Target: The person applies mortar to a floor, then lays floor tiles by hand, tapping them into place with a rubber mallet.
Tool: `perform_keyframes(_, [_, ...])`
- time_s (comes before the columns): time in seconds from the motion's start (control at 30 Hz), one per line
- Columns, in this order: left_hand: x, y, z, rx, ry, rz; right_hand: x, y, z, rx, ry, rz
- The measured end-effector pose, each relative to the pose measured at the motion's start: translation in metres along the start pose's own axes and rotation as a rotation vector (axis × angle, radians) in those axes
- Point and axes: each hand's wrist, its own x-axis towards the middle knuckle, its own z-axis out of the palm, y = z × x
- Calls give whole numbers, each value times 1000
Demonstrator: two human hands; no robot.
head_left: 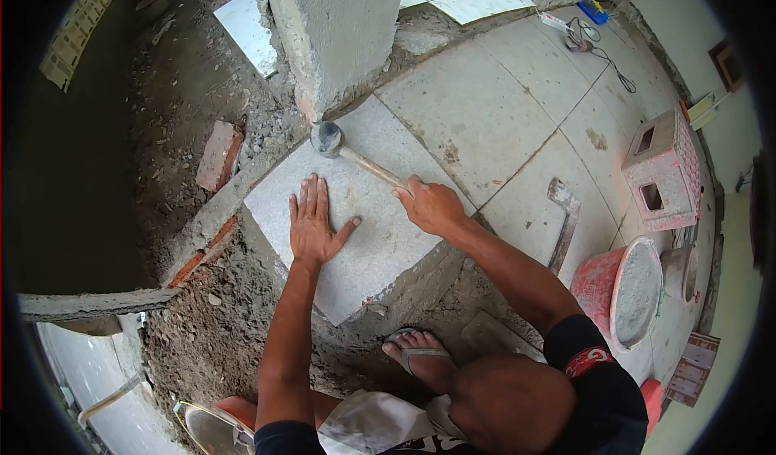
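Observation:
A light grey stone tile (364, 237) lies at an angle on the mortar bed, below a rough concrete pillar (343, 35). My left hand (314, 227) rests flat on the tile, thumb and fingers apart, holding nothing. Wrapped round the wooden handle of a rubber mallet (327, 139) is my right hand (432, 206). The mallet's dark head is over the tile's upper corner, by the pillar's base; whether it touches the tile I cannot tell.
A broken brick (218, 156) lies left of the tile, near loose mortar (218, 326). On the right are laid floor tiles (525, 132), a metal bar (564, 221), a mortar bucket (634, 293) and a pink-stained stool (663, 170). Another bucket (212, 429) stands lower left.

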Motion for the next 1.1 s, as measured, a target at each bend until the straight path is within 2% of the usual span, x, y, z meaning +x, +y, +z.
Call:
perform_keyframes(0.23, [1,-1,2,4,23,9,4,1,3,9,10,24])
perform_keyframes(0.3, [2,-2,2,8,24,10,2,1,3,20,70,14])
perform_keyframes(0.43, [1,-2,2,15,20,12,-14,24,14,56,92,42])
perform_keyframes(0.5, [1,-2,2,10,20,9,-34,47,24,81,334,68])
perform_keyframes(0.57, [0,-3,4,4,19,8,-55,71,23,135,424,183])
perform_keyframes(0.63, [0,-4,6,21,36,21,-72,103,24,87,630,229])
perform_keyframes(0.67, [0,-5,6,13,34,35,-80,117,22,80,636,243])
perform_keyframes(0.73, [-1,-6,8,12,54,41,-95,143,16,-93,726,429])
perform_keyframes(0.83, [-10,-4,4,-52,125,54,-108,174,18,-119,732,594])
perform_keyframes(0.9, [-20,1,-5,-83,169,56,-117,172,17,-139,739,610])
perform_keyframes(1.0, [-51,7,-20,-285,284,-43,-141,146,27,-150,741,610])
perform_keyframes(1.07, [-69,5,-32,-378,310,-137,-159,117,36,-68,748,382])
perform_keyframes(1.1, [-75,2,-34,-386,322,-136,-165,104,45,-58,722,384])
